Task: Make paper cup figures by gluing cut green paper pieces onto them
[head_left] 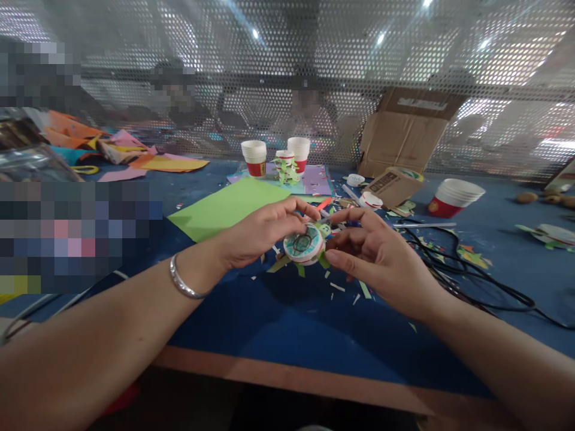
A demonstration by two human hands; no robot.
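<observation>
Both hands forward, fingers bent

Blue table bears: one green paper sheet, one cup stack at right, black cable, coloured papers, scattered scraps.

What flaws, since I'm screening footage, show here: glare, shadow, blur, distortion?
In the head view, lights glare along the perforated screen, figures behind it look hazy, a soft shadow darkens the blue table below the paper turtle, the rightmost cup stack looks slanted, probably lens distortion, and pixelation hides patches at left.
</observation>
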